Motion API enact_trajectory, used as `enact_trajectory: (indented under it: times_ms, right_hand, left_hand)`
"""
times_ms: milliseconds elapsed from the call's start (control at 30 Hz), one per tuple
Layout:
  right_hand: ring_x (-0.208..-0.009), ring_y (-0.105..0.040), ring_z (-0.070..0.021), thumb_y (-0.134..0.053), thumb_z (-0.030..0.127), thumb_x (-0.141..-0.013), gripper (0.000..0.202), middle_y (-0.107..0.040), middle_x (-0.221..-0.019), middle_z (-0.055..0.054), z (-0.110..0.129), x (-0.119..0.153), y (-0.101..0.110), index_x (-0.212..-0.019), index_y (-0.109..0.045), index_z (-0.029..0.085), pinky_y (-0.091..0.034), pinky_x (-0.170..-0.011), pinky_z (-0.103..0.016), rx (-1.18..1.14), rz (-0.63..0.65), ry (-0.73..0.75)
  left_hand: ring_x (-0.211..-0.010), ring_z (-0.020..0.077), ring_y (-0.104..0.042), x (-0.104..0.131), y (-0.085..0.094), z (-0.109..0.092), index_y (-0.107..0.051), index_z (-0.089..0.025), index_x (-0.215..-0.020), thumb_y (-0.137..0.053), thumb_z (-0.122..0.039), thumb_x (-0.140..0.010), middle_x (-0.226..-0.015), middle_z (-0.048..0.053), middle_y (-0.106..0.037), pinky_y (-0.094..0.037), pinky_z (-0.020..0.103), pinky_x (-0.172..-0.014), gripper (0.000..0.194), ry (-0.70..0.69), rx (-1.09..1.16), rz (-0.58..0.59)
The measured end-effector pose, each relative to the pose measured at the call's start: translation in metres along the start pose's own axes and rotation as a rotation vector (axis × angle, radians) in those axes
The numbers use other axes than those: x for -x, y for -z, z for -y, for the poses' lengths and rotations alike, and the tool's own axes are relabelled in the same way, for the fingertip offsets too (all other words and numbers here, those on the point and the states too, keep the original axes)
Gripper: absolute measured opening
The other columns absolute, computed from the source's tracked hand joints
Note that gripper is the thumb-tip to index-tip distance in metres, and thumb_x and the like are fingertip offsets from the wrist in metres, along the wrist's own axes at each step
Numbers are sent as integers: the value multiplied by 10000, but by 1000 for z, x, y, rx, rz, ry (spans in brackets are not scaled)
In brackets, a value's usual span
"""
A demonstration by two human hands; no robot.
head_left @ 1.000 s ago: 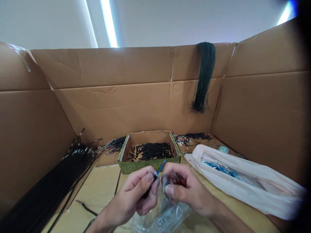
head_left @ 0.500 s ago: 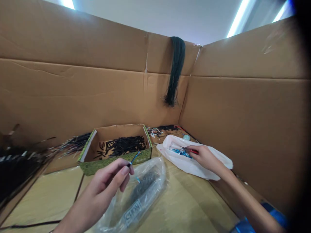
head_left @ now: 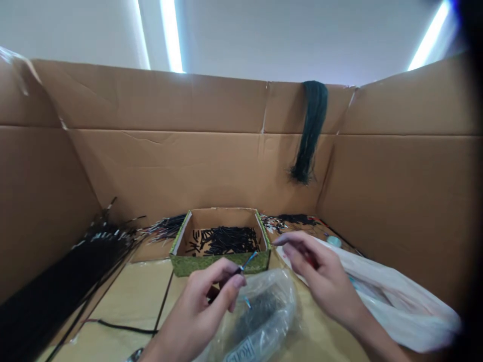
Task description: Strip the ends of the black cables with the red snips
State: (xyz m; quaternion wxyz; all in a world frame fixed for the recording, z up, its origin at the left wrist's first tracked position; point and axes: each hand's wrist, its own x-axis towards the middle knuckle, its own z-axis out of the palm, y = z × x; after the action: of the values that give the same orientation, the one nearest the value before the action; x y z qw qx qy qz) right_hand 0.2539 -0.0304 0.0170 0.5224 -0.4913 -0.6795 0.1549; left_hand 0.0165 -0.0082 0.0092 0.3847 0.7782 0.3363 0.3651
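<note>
My left hand pinches a dark cable end between thumb and fingers; thin blue and white wires stick up from it, in front of the green-edged box. My right hand is to the right, fingers curled, with a red-handled tool mostly hidden in its grip. Whether the fingertips pinch anything small I cannot make out. Below and between the hands lies a clear plastic bag with dark grey contents. A white bag with blue bits inside lies beside my right wrist.
The open box holds many short black pieces. Long black cables are bundled at left. Dark strands hang over the cardboard wall. A small greenish round item sits at the back right.
The view has turned left. My right hand has come out of the white bag and moved toward my left hand, which keeps its cable. The red-handled tool is now tucked in the right hand.
</note>
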Motion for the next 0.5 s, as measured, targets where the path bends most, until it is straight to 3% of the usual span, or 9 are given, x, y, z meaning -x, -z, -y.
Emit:
enact_trajectory:
  times_ms: [133,200,300,400,500]
  right_hand:
    - [-557,-502,-129,-651,397,-922,208,-575,-662,33,41,-11,-37,-1077,-713,273,-393,-491,-222,-177,84,60]
    - [-596,-549,-131,-668,372,-913,195,-633,-710,19,45,-16,-46,-1075,-729,282,-421,-517,-218,-246,152,74]
    - [-660,-619,-147,-668,372,-916,152,-712,-774,-14,42,-22,-50,-916,-767,257,-468,-568,-224,-346,212,108]
    - [-542,-578,-132,-715,454,-870,243,-673,-635,-12,37,-26,-54,-784,-782,237,-431,-476,-212,-437,143,136]
    - [-452,-534,-124,-751,520,-819,282,-637,-551,-10,35,-25,-62,-740,-799,254,-401,-412,-219,-519,26,188]
  left_hand:
    - [-584,128,-516,3,5,0,-516,-201,-786,-447,-417,-1025,-621,-22,-529,-374,222,-558,329,-70,42,-79]
    - [-590,131,-527,4,9,0,-528,-198,-787,-433,-419,-1032,-622,-7,-572,-372,235,-580,344,-96,39,-46]
    - [-597,129,-513,6,13,-2,-553,-187,-803,-429,-489,-1026,-617,0,-580,-362,247,-607,395,-73,91,14]
    - [-564,106,-428,8,14,-3,-540,-181,-858,-462,-600,-979,-631,-20,-518,-324,225,-557,443,13,336,104]
    - [-570,83,-339,11,11,0,-547,-183,-907,-555,-597,-941,-707,-26,-470,-261,191,-513,416,53,617,179]
